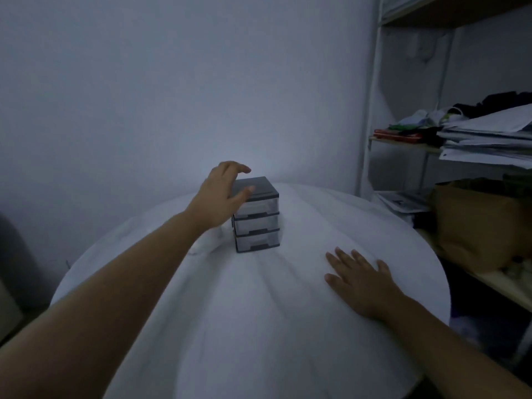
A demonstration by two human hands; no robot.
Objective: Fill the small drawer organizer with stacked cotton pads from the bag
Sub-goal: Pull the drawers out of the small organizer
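**A:** Starting on the left: one left hand [221, 194] is reaching in across the table [259, 326], with its fingers spread wide and the thumb held apart from them.

**B:** Is it gripping anything?

**A:** Nothing. The fingers are arching over the back left corner of the drawer organizer [256, 185] and the thumb is lying at its top front edge. I cannot tell whether they are actually touching it.

**B:** And under that wrist?

**A:** One pale, crumpled bag [205, 244] is lying on the cloth just left of the organizer. The forearm is hiding most of it, so I cannot count any pads.

**B:** The organizer itself?

**A:** There's one unit, standing upright near the middle of the round table. Its three drawers [257, 223] are stacked one above another, all pushed in.

**B:** Moving right?

**A:** One right hand [359, 280] is resting palm down on the cloth, fingers straight and slightly fanned, holding nothing. It is well apart from the organizer.

**B:** Far right?

**A:** One shelf unit [371, 110] is standing by the wall, carrying a pile of papers [486, 136] and, lower down, one brown bag [475, 226].
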